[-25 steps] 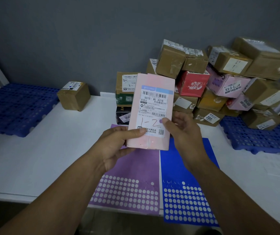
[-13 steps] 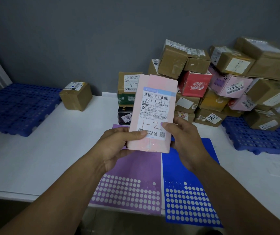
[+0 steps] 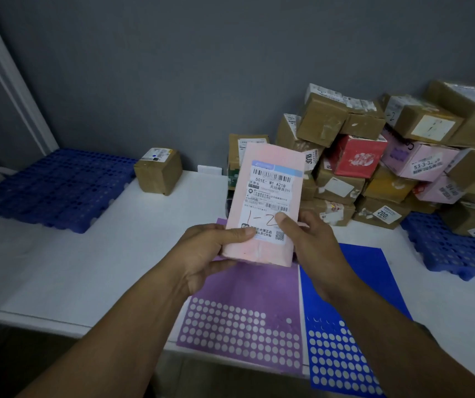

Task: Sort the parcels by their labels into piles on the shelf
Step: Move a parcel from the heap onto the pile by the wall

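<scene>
A grey wall (image 3: 173, 67) backs a long white table (image 3: 58, 268). At the table's far right, a heap of parcels (image 3: 345, 179) leans against the wall: mostly brown cartons, with one red box and a few pink ones, stacked unevenly. Its right part sits on a blue grid pallet (image 3: 454, 251). A second blue pallet (image 3: 58, 188) lies at the table's left end with nothing on it. Near the front edge, a purple sheet (image 3: 244, 311) and a blue sheet (image 3: 345, 311) lie side by side, each punched with rows of round holes.

The pink parcel (image 3: 262, 156) is held upright above the purple sheet, clear of the table, its label (image 3: 270, 196) facing the camera with "1-2" handwritten on it. The left hand (image 3: 201, 254) grips the lower left edge, thumb across the front and fingers curled behind. The right hand (image 3: 319, 248) grips the lower right edge, thumb pressed on the label.

A lone brown box (image 3: 158, 170) stands on the table by the wall, just beside the left pallet and well apart from the heap.
</scene>
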